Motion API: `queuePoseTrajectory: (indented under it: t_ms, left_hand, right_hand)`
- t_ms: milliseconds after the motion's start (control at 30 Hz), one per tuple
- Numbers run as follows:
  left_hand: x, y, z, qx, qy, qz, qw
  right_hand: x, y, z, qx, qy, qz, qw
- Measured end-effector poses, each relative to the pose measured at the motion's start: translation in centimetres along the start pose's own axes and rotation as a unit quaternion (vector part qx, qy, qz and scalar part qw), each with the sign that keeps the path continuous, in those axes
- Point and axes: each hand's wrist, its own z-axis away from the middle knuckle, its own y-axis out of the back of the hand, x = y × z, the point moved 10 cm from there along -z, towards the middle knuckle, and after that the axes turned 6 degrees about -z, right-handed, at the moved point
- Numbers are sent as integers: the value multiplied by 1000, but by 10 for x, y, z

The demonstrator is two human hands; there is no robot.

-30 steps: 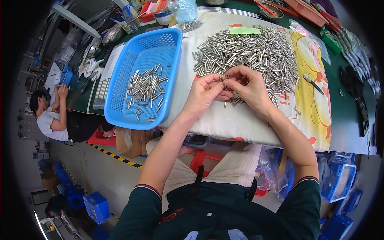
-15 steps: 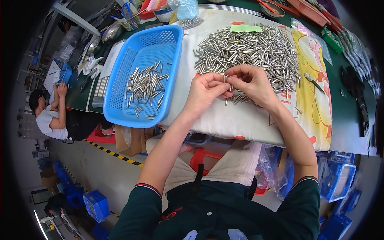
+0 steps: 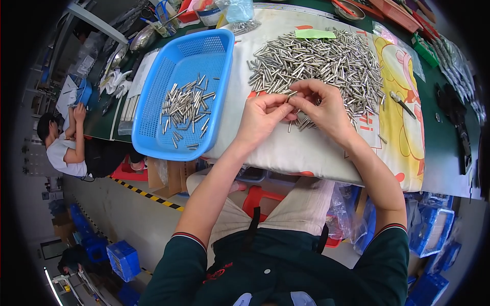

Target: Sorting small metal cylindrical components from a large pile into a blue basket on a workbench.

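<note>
Moved just a tiny bit at the fingertips (image 3: 285, 98) since a second ago; still with left hand (image 3: 263, 118) and right hand (image 3: 321, 107) close together, bent at the arms (image 3: 213, 194), reaching forward over the white cloth (image 3: 286, 153); pinching narrow on shiny metal pins (image 3: 290, 95), too small to count; still by the near edge of the big pile (image 3: 321, 64), right of the blue basket (image 3: 223, 89).

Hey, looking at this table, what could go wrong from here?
The blue basket seems to sit at the front edge of the table, so a bump might tip it. The left hand and right hand meet at the near edge of the metal pin pile, so either could scatter pins.
</note>
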Motion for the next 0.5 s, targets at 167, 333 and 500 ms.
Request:
queuePoseTrajectory:
  t_ms: [167,333,500]
  left_hand:
    - [-1,1,-2,2,-12,11,1000]
    - [-3,1,-2,6,-11,18,1000]
    - [2,3,0,17,-32,23,999]
  right_hand:
    - [-18,6,2,35,100,86,991]
    - [-6,6,2,34,34,61,997]
    - [-21,5,2,30,97,78,992]
